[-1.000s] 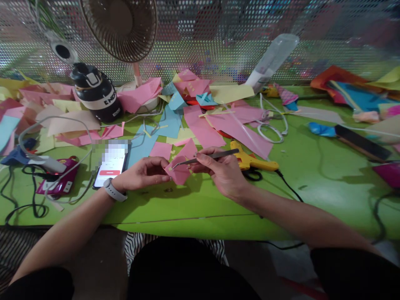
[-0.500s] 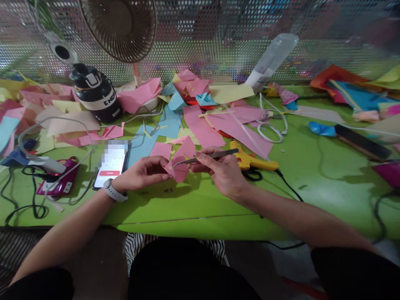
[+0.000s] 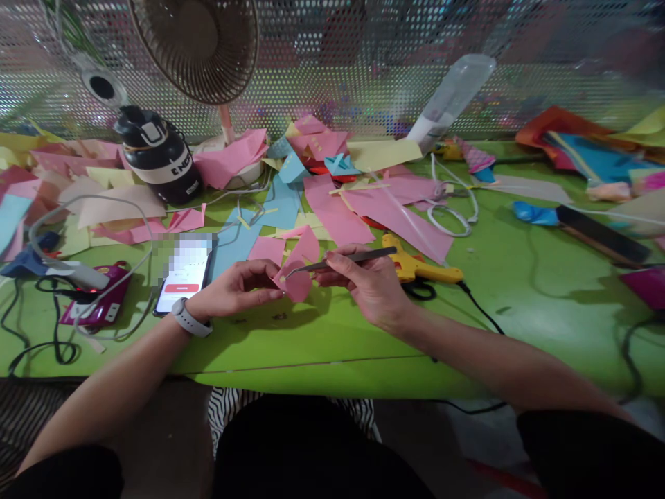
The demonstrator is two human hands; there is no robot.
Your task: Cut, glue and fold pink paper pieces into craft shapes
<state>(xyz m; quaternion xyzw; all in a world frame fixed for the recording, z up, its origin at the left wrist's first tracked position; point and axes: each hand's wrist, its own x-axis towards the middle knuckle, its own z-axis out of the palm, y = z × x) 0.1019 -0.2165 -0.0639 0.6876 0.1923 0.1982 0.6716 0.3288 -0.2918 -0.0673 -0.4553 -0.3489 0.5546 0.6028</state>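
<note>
My left hand [image 3: 249, 287] pinches the left edge of a folded piece of pink paper [image 3: 300, 284], held just above the green table. Small yellowish bits show on the paper near my left fingertips. In my right hand [image 3: 366, 285] is a pair of dark metal tweezers [image 3: 358, 256], gripped like a pen. Their bent tips reach left onto the paper close to my left fingers; whether they pinch a small piece there I cannot tell. A yellow glue gun [image 3: 426, 267] lies just right of my right hand, its black cord running toward me.
A phone [image 3: 184, 277] lies left of my left hand, beside a purple power strip [image 3: 104, 298] with tangled cables. Behind are pink, blue and yellow paper scraps [image 3: 340, 211], a black bottle [image 3: 163, 163], a fan [image 3: 200, 41] and a leaning clear bottle [image 3: 451, 97].
The pink paper has tilted slightly, and its upper right part has shifted a little left. Both hands and the tweezers stay in nearly the same place.
</note>
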